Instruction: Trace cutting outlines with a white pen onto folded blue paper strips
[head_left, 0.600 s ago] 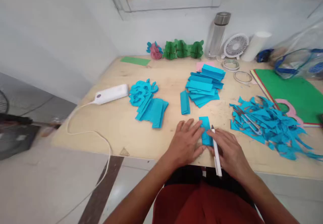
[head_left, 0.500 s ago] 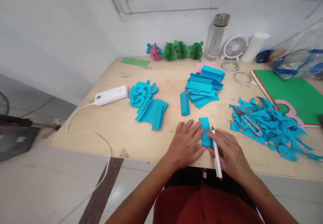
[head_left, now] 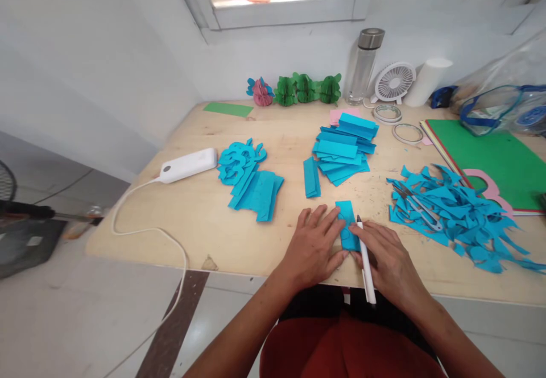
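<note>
A small folded piece of blue paper (head_left: 347, 213) lies on the table at its front edge, between my two hands. My left hand (head_left: 313, 246) rests on its left side with fingers stretched out and lying flat. In my right hand (head_left: 390, 261) is a white pen (head_left: 367, 267), its dark tip pointing away from me. The right fingertips also touch the paper's right edge. Just beyond the hands lies a single folded blue strip (head_left: 311, 178), beside a pile of folded blue papers (head_left: 339, 149).
Blue scraps (head_left: 464, 224) with a slim metal cutting tool (head_left: 420, 206) lie right, beside green sheets (head_left: 499, 162). Left are cut blue pieces (head_left: 260, 193) and a white corded device (head_left: 188, 165). Along the wall stand paper figures (head_left: 305, 89), a bottle (head_left: 364, 65) and a fan (head_left: 394, 82).
The view has tilted very slightly. Both hands, the blue paper and the pen keep the same positions relative to each other.
</note>
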The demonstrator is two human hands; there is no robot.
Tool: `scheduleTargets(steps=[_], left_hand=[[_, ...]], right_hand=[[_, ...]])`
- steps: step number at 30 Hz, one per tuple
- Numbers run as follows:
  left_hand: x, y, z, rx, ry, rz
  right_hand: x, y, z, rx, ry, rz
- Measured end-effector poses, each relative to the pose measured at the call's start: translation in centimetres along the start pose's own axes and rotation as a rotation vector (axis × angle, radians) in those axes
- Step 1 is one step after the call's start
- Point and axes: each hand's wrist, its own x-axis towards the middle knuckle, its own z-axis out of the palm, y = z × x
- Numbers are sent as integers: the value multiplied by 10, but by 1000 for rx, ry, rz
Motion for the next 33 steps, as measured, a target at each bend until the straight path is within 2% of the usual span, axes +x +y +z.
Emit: scheduleTargets(steps=[8, 17, 24, 33], left_hand=[[2, 0, -2, -41, -15, -15], [4, -3, -9, -119, -28, -28], [11, -7, 1, -154, 76, -69], [10, -11, 6, -154, 96, -38]], right_hand=[[0, 3, -3, 60, -6, 6], [2, -1, -2, 3, -49, -18], [3, -2, -4, 21, -60, -12], [4, -1, -3, 16, -66, -17]])
